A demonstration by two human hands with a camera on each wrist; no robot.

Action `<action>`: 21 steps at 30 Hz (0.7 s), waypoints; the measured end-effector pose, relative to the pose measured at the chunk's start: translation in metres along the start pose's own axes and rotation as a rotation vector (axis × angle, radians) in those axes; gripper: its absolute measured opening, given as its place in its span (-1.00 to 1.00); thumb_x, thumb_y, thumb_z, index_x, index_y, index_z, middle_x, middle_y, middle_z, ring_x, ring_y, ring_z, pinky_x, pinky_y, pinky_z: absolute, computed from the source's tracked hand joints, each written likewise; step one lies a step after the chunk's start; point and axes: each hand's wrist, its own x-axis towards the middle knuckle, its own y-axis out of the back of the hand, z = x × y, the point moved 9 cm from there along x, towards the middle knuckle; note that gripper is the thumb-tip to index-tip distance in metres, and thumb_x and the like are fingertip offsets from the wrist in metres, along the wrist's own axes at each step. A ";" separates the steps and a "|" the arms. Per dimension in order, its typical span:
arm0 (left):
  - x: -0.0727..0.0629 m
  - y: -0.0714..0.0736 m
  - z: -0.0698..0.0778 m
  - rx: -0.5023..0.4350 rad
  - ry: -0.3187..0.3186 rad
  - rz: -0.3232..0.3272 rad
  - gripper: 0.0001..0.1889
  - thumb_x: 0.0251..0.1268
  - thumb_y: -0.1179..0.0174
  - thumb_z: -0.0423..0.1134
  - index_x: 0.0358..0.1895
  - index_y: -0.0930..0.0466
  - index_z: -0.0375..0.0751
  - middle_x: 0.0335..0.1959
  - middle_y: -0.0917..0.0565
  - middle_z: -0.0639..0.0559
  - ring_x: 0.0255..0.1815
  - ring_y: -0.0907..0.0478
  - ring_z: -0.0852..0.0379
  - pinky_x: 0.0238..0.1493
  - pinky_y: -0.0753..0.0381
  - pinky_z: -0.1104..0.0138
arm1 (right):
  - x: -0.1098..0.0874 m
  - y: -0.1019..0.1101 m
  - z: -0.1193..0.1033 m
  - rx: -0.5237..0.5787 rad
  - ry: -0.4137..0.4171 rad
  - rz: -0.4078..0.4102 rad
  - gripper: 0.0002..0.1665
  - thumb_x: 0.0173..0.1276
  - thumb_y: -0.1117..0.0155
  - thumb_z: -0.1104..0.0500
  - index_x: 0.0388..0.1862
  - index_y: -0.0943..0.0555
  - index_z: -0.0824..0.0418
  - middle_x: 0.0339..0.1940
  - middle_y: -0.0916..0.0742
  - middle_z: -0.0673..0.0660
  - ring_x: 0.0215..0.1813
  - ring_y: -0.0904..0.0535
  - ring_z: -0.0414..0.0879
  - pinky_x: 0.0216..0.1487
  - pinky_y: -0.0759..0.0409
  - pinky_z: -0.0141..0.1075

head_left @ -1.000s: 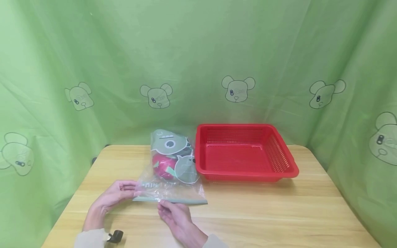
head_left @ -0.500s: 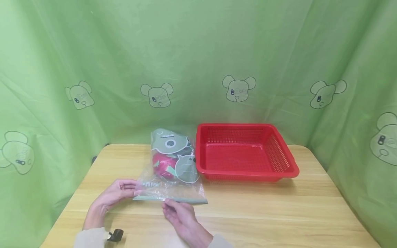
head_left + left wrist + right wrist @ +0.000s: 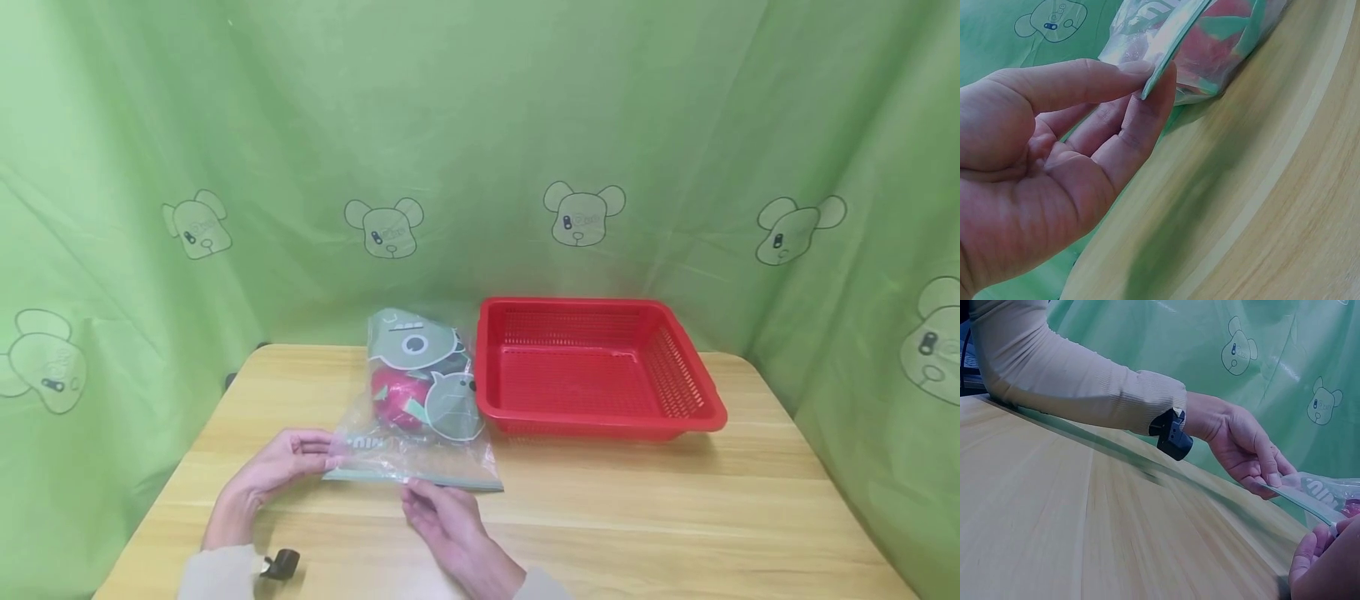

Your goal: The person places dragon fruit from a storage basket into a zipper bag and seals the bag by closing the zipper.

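Observation:
A clear zip bag (image 3: 453, 410) with green cartoon prints lies on the table, its green zip edge (image 3: 468, 483) toward me. Through the plastic shows a red and green item (image 3: 397, 397); its kind is blurred by the film. My left hand (image 3: 281, 458) pinches the bag's left corner between thumb and fingers, as the left wrist view shows close up. Along the zip, left of its middle, my right hand (image 3: 453, 523) pinches at a small white slider (image 3: 1334, 529), which its fingers partly cover.
A red plastic basket (image 3: 600, 422) with slotted walls stands right of the bag, its left side against the bag's edge. Green curtains (image 3: 480, 125) with mouse-head prints surround the wooden table (image 3: 660, 525). A black wrist camera (image 3: 282, 564) juts from the left sleeve.
My right hand has slid a little to the right along the zip edge with the white slider. The left hand keeps its pinch on the corner, and the basket stays in place.

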 end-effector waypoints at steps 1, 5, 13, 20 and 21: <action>0.000 0.000 0.000 0.002 -0.002 -0.003 -0.60 0.37 -0.24 -0.47 0.23 -0.51 -0.54 0.06 -0.74 -0.17 0.06 -0.71 0.04 0.15 -0.66 0.23 | 0.000 0.000 0.000 0.002 0.000 -0.001 -0.75 0.32 -0.41 0.32 -0.05 -0.65 0.39 -0.20 -0.78 0.19 -0.12 -0.72 -0.07 0.15 -0.67 -0.22; 0.000 -0.001 0.001 0.000 -0.015 -0.013 -0.59 0.38 -0.23 -0.48 0.23 -0.49 -0.58 0.07 -0.74 -0.21 0.07 -0.71 0.03 0.17 -0.65 0.23 | -0.001 0.001 -0.002 0.001 0.000 -0.007 -0.74 0.33 -0.40 0.32 -0.04 -0.64 0.40 -0.20 -0.78 0.19 -0.11 -0.72 -0.07 0.17 -0.66 -0.22; 0.000 0.000 0.002 -0.008 -0.014 -0.014 -0.61 0.38 -0.22 -0.50 0.22 -0.50 -0.57 0.07 -0.74 -0.22 0.07 -0.72 0.01 0.17 -0.65 0.21 | -0.001 0.003 -0.004 0.000 0.007 -0.013 -0.73 0.35 -0.39 0.33 -0.01 -0.62 0.42 -0.22 -0.78 0.18 -0.13 -0.72 -0.07 0.15 -0.67 -0.22; 0.000 -0.001 0.003 -0.010 -0.022 -0.016 -0.64 0.39 -0.20 -0.51 0.21 -0.52 -0.56 0.07 -0.72 -0.26 0.06 -0.71 0.00 0.17 -0.65 0.21 | -0.002 0.005 -0.005 0.009 0.009 -0.011 -0.76 0.33 -0.40 0.33 -0.06 -0.65 0.39 -0.23 -0.78 0.18 -0.14 -0.72 -0.08 0.14 -0.67 -0.23; -0.001 -0.001 0.003 -0.009 -0.025 -0.018 -0.64 0.39 -0.20 -0.51 0.21 -0.51 -0.56 0.07 -0.72 -0.26 0.06 -0.71 0.00 0.17 -0.65 0.22 | -0.002 0.005 -0.006 0.010 0.009 -0.012 -0.78 0.33 -0.40 0.33 -0.07 -0.66 0.39 -0.23 -0.78 0.17 -0.14 -0.72 -0.08 0.13 -0.68 -0.23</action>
